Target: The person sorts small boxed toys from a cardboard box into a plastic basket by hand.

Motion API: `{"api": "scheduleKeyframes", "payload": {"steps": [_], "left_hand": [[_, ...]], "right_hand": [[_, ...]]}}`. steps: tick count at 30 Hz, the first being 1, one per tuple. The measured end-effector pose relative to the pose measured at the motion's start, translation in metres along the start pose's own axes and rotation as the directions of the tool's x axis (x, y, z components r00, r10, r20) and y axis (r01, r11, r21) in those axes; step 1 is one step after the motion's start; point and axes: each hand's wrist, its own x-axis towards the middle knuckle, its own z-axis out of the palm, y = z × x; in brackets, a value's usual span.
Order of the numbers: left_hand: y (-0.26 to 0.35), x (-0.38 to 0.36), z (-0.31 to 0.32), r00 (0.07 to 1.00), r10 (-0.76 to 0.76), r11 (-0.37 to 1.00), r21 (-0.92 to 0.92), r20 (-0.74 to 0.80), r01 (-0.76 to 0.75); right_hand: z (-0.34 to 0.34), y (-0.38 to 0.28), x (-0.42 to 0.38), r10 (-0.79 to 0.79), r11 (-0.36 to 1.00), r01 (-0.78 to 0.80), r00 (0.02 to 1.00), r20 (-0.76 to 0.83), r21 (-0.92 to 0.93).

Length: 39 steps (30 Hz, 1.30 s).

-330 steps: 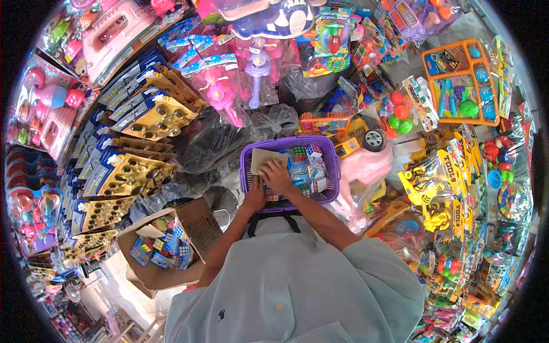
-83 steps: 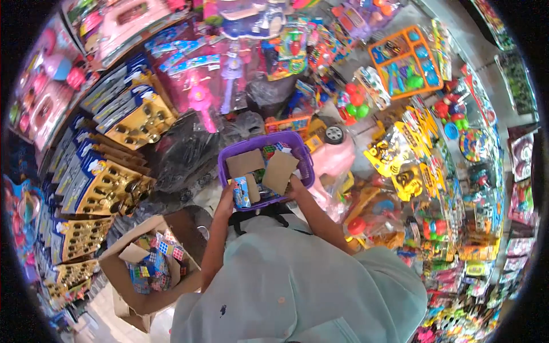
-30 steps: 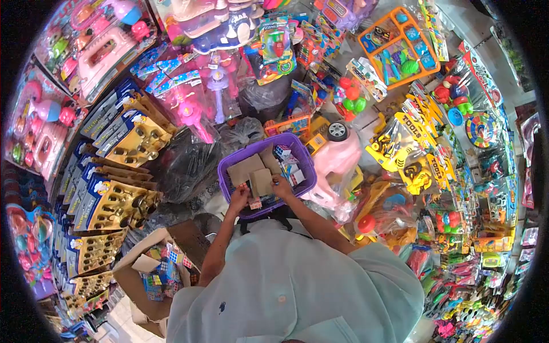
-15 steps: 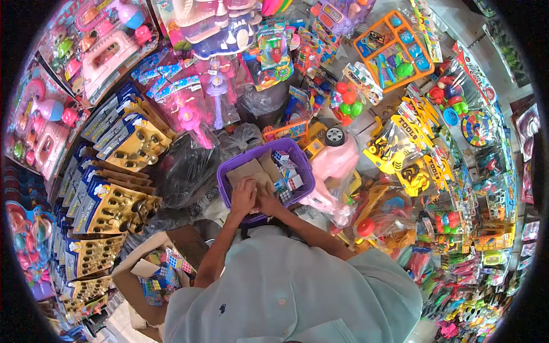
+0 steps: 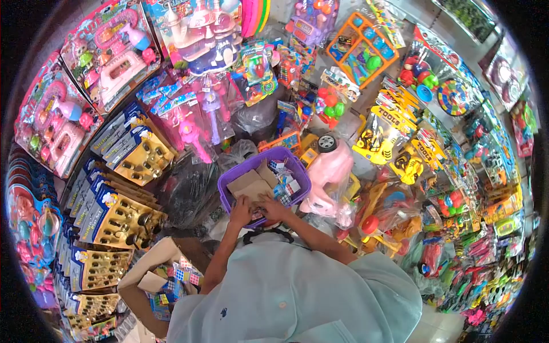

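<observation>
Both my hands are inside a purple plastic basket (image 5: 223, 182), low at its near side. My left hand (image 5: 242, 209) is at the near edge of a brown cardboard piece (image 5: 251, 186), its fingers bent. Beside it, my right hand (image 5: 275, 208) has its fingers curled inward, towards the left one. Whatever lies between the fingers is small and mostly hidden; a little reddish patch shows there. Puzzle cubes (image 5: 282, 197) and small white-and-blue packs (image 5: 291, 184) fill the basket's right part.
An opened cardboard box (image 5: 132, 280) with puzzle cubes stands at my left. Carded kitchen play sets (image 5: 123, 220) hang beyond it. A pink plastic-wrapped toy (image 5: 329, 177) lies right of the basket, near yellow tool packs (image 5: 386, 131). Dark plastic bags (image 5: 191, 183) lie left of the basket.
My view has turned slightly, shifting the surroundings. My hands have drawn slightly apart and towards me, showing more of the cardboard.
</observation>
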Motion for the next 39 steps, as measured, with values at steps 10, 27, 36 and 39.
{"api": "scheduleKeyframes", "payload": {"steps": [10, 27, 36, 39], "left_hand": [[0.06, -0.117, -0.028, 0.989, 0.133, 0.867, -0.476, -0.067, -0.149], [0.088, -0.403, -0.067, 0.963, -0.265, 0.539, -0.82, 0.049, 0.19], [0.077, -0.437, -0.108, 0.897, -0.435, 0.381, -0.919, -0.077, 0.106], [0.061, -0.451, -0.119, 0.878, -0.475, 0.239, -0.969, -0.065, 0.058]], "right_hand": [[0.029, -0.063, -0.112, 0.099, 0.953, 0.043, 0.891, -0.443, 0.3], [0.079, -0.233, -0.209, 0.04, 0.628, 0.232, 0.944, -0.328, 0.743], [0.057, -0.315, -0.165, -0.083, 0.618, 0.379, 0.903, -0.422, 0.689], [0.058, -0.338, -0.148, -0.175, 0.59, 0.425, 0.897, -0.405, 0.686]]}}
